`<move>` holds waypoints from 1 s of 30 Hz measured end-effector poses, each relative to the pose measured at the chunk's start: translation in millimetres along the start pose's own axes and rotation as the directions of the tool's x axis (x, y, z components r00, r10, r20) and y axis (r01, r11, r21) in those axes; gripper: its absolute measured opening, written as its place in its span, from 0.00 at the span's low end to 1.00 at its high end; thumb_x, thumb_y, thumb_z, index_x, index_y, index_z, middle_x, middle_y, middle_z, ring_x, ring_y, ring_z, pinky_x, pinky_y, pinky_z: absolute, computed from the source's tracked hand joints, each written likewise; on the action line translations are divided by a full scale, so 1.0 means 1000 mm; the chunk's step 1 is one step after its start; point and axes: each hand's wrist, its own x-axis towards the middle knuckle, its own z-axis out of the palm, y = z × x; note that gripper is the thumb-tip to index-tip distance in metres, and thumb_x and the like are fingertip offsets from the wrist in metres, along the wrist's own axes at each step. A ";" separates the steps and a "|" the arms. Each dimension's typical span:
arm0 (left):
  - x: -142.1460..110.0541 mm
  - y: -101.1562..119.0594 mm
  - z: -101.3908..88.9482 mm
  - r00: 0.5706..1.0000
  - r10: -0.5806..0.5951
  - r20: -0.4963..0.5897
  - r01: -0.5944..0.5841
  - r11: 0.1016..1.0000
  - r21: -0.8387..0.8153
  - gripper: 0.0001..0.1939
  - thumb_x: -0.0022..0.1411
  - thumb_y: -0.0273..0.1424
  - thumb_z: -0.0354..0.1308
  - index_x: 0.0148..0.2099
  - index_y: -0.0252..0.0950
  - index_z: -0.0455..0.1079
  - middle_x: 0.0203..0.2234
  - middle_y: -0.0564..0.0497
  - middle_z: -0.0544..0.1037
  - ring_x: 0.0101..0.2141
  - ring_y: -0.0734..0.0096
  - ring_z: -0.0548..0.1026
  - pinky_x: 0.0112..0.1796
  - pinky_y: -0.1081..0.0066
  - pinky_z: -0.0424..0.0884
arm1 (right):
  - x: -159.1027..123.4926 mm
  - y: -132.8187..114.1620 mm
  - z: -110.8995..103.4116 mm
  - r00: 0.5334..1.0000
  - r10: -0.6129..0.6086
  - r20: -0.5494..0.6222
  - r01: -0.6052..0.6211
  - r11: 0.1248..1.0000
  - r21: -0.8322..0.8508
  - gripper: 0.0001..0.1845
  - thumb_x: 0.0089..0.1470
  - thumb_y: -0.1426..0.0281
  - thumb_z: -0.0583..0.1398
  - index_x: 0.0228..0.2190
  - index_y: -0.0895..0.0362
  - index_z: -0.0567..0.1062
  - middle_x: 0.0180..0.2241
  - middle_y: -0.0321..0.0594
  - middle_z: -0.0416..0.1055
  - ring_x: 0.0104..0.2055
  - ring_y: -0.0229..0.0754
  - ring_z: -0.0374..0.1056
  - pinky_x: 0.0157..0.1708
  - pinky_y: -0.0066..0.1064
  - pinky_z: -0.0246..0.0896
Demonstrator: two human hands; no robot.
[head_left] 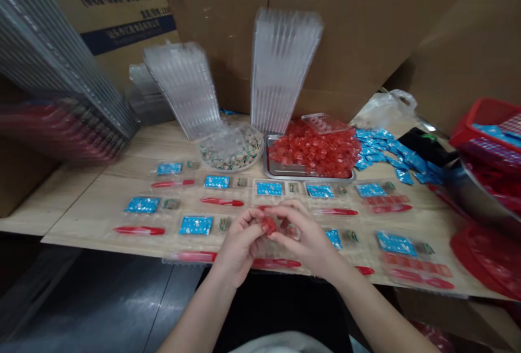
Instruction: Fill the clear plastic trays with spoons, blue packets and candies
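My left hand (pixel 243 238) and my right hand (pixel 306 232) meet above the front of the table, fingertips pinched around a small glossy red piece (pixel 268 226). Its exact kind is partly hidden by my fingers. Around and under my hands lie rows of clear plastic trays. Each visible one carries a blue printed packet (pixel 196 225), a small greenish square piece (pixel 224 224) or a slim red plastic stick (pixel 139 230). Two trays at the right also hold a row of red cubes (pixel 417 264).
Behind the trays, a metal tray (pixel 285 170) bears a heap of red pieces (pixel 315 149), beside a round dish (pixel 233 167) of small pieces. Stacked clear trays (pixel 283 70) stand at the back. Blue packets (pixel 378 149), a red basket (pixel 468 130) and a metal bowl (pixel 468 193) occupy the right.
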 end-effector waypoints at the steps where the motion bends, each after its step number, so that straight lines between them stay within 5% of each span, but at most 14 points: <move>1: -0.004 -0.003 -0.002 0.999 -0.045 0.018 0.045 0.999 -0.006 0.12 0.47 0.25 0.64 0.33 0.35 0.63 0.25 0.57 0.72 0.25 0.82 0.71 0.30 0.78 0.68 | -0.006 0.000 0.001 0.999 -0.017 0.032 0.016 1.000 0.014 0.17 0.51 0.72 0.61 0.44 0.51 0.71 0.43 0.41 0.65 0.48 0.41 0.63 0.47 0.34 0.62; 4: -0.019 -0.015 -0.011 0.994 -0.103 0.032 0.099 0.990 0.100 0.13 0.49 0.26 0.63 0.32 0.36 0.61 0.24 0.57 0.72 0.24 0.80 0.71 0.30 0.76 0.69 | -0.027 0.000 0.009 0.998 0.007 0.062 -0.009 0.999 0.031 0.11 0.52 0.72 0.60 0.40 0.52 0.74 0.41 0.40 0.69 0.46 0.40 0.66 0.46 0.33 0.63; 7: -0.037 -0.028 -0.031 0.997 0.069 -0.046 -0.044 0.905 0.422 0.09 0.54 0.31 0.60 0.33 0.36 0.61 0.25 0.55 0.73 0.26 0.76 0.72 0.30 0.73 0.70 | -0.038 0.003 0.020 0.993 0.115 -0.017 -0.114 0.992 0.051 0.12 0.52 0.72 0.60 0.41 0.52 0.72 0.36 0.38 0.72 0.38 0.38 0.70 0.38 0.30 0.67; 9: -0.048 -0.033 -0.048 0.946 0.323 0.002 -0.218 0.635 0.741 0.05 0.57 0.31 0.58 0.36 0.37 0.66 0.29 0.52 0.75 0.31 0.70 0.74 0.35 0.67 0.71 | -0.031 0.007 0.026 0.986 0.133 -0.104 -0.133 0.991 0.007 0.12 0.52 0.71 0.60 0.40 0.53 0.70 0.37 0.39 0.73 0.36 0.39 0.70 0.37 0.31 0.67; 11: -0.054 -0.034 -0.064 0.845 0.492 0.211 -0.352 0.214 0.911 0.07 0.58 0.29 0.57 0.40 0.40 0.69 0.37 0.50 0.76 0.40 0.64 0.73 0.43 0.61 0.69 | -0.013 0.012 0.032 0.989 0.064 -0.132 -0.084 0.984 -0.155 0.11 0.51 0.72 0.60 0.39 0.54 0.69 0.38 0.41 0.73 0.39 0.42 0.70 0.40 0.35 0.66; 13: -0.055 -0.033 -0.076 0.763 0.498 0.413 -0.417 -0.108 0.902 0.12 0.58 0.26 0.56 0.45 0.41 0.70 0.43 0.49 0.75 0.47 0.61 0.70 0.48 0.57 0.66 | 0.007 0.017 0.041 0.999 -0.030 -0.034 0.016 0.937 -0.348 0.11 0.51 0.74 0.59 0.39 0.54 0.69 0.38 0.42 0.72 0.42 0.44 0.69 0.41 0.37 0.66; 15: -0.052 -0.033 -0.083 0.724 0.471 0.503 -0.429 -0.264 0.864 0.14 0.59 0.24 0.55 0.48 0.41 0.69 0.44 0.50 0.75 0.49 0.60 0.69 0.48 0.57 0.67 | 0.019 0.019 0.054 0.994 -0.063 0.088 0.097 0.879 -0.466 0.11 0.51 0.77 0.58 0.38 0.55 0.69 0.35 0.42 0.72 0.40 0.44 0.69 0.39 0.36 0.66; 18: -0.048 -0.036 -0.085 0.702 0.472 0.534 -0.429 -0.318 0.845 0.14 0.59 0.24 0.55 0.48 0.41 0.69 0.43 0.51 0.76 0.48 0.62 0.69 0.48 0.59 0.68 | 0.018 0.021 0.076 0.991 -0.049 0.128 0.113 0.825 -0.554 0.10 0.51 0.78 0.57 0.36 0.56 0.69 0.32 0.42 0.72 0.36 0.44 0.68 0.37 0.36 0.65; 21: -0.047 -0.037 -0.085 0.704 0.479 0.525 -0.440 -0.287 0.851 0.11 0.59 0.26 0.56 0.45 0.41 0.70 0.44 0.52 0.76 0.49 0.62 0.68 0.49 0.59 0.67 | 0.011 0.025 0.078 0.992 -0.093 0.084 0.124 0.822 -0.556 0.11 0.52 0.77 0.56 0.39 0.56 0.70 0.38 0.46 0.72 0.43 0.47 0.67 0.42 0.40 0.64; 23: -0.049 -0.035 -0.087 0.706 0.474 0.527 -0.449 -0.276 0.850 0.08 0.58 0.25 0.56 0.41 0.40 0.70 0.44 0.51 0.75 0.49 0.62 0.68 0.49 0.58 0.67 | 0.010 0.032 0.055 0.991 -0.137 0.004 0.123 0.873 -0.473 0.15 0.53 0.75 0.56 0.44 0.55 0.68 0.45 0.48 0.69 0.50 0.48 0.64 0.46 0.42 0.63; 27: -0.046 -0.019 -0.090 0.659 0.462 0.593 -0.500 -0.319 0.805 0.05 0.58 0.23 0.56 0.35 0.39 0.69 0.44 0.49 0.74 0.50 0.61 0.68 0.49 0.58 0.66 | -0.006 0.047 -0.031 0.945 -0.060 -0.322 -0.047 0.948 -0.316 0.14 0.54 0.75 0.52 0.42 0.53 0.68 0.45 0.45 0.68 0.48 0.44 0.65 0.43 0.39 0.65; 30: -0.038 0.002 -0.081 0.577 0.446 0.684 -0.590 -0.353 0.727 0.07 0.58 0.21 0.54 0.36 0.39 0.66 0.45 0.47 0.75 0.54 0.59 0.65 0.51 0.54 0.65 | -0.036 0.039 -0.071 0.978 0.049 -0.201 -0.114 0.939 -0.325 0.18 0.53 0.76 0.52 0.46 0.52 0.68 0.49 0.45 0.66 0.52 0.45 0.63 0.44 0.39 0.65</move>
